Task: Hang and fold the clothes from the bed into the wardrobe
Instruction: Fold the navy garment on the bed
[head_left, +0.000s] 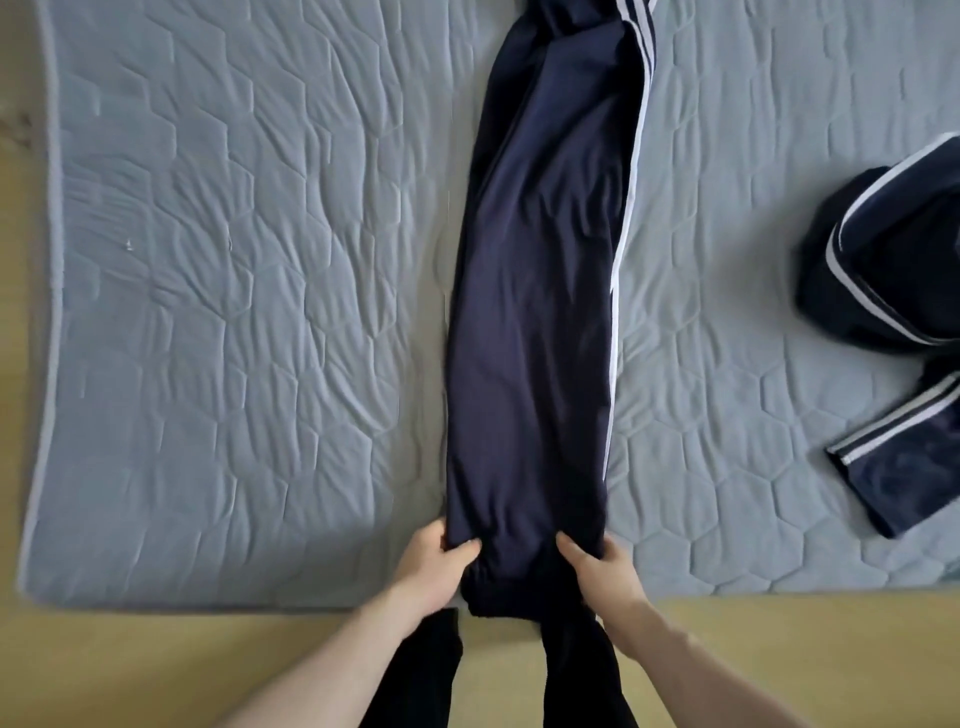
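Observation:
Navy track trousers (530, 291) with white side stripes lie lengthwise down the middle of the grey quilted mattress (234, 312), legs folded one onto the other. Their cuffed near end reaches the bed's front edge. My left hand (436, 558) grips the left side of that near end, thumb on top of the cloth. My right hand (597, 561) pinches the right side of the same end. The far end of the trousers runs out of the top of the frame.
A second navy garment with white stripes (893, 291) lies crumpled at the right of the mattress, one part trailing toward the front edge. Yellowish floor (104, 670) shows below and to the left of the bed. My dark-clothed legs stand against the front edge.

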